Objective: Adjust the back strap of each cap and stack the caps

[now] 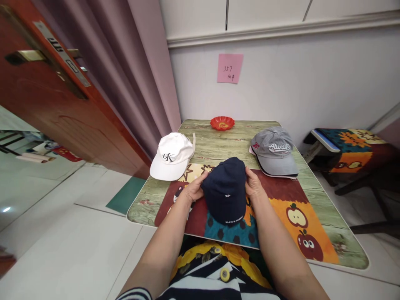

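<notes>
A navy baseball cap with small white lettering on its brim is between my hands, brim toward me, above the patterned mat. My left hand grips its left side, the fingers partly hidden behind the cap. On the opposite side my right hand is closed on the edge. To the left lies a white baseball cap with black letters and a loose strap at the back. A grey baseball cap rests on the right, with the edges of other headwear showing beneath it.
A red scalloped dish stands at the far edge of the green wood-look table, near the wall. Left of the table are a curtain and an open wooden door. A stool with a patterned cover stands at the right.
</notes>
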### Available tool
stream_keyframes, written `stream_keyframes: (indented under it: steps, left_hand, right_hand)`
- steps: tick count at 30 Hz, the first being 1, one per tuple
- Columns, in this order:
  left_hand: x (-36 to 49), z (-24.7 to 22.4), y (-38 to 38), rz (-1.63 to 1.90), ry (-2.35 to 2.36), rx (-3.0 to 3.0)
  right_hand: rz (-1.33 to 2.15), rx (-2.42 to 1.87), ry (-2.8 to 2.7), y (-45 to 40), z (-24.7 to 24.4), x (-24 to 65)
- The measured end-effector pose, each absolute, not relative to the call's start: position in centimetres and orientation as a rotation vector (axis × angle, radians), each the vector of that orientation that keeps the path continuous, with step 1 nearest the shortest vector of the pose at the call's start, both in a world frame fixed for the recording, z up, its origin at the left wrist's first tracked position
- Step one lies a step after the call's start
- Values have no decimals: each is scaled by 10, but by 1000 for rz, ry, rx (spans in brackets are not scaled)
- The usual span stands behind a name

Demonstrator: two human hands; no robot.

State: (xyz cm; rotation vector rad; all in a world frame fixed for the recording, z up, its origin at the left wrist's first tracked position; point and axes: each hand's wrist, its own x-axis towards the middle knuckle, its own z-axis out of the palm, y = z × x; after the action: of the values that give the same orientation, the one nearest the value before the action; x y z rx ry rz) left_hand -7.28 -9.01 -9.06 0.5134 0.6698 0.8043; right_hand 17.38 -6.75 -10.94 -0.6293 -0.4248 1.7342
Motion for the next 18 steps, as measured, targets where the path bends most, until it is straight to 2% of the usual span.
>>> stream_keyframes:
  steps: [6,13,18]
  left_hand:
    - [-75,-106,-96,735,574,475]
    - [-69,-98,-93,1063,609,555]
    - [-72,-100,-86,1334,669,430]
  right_hand:
    - [1700,-659,-487,-67,-114,179]
    - [1729,-822,-670,-72,-106,167]
    - [1331,-1096,-843,-90,-107,157]
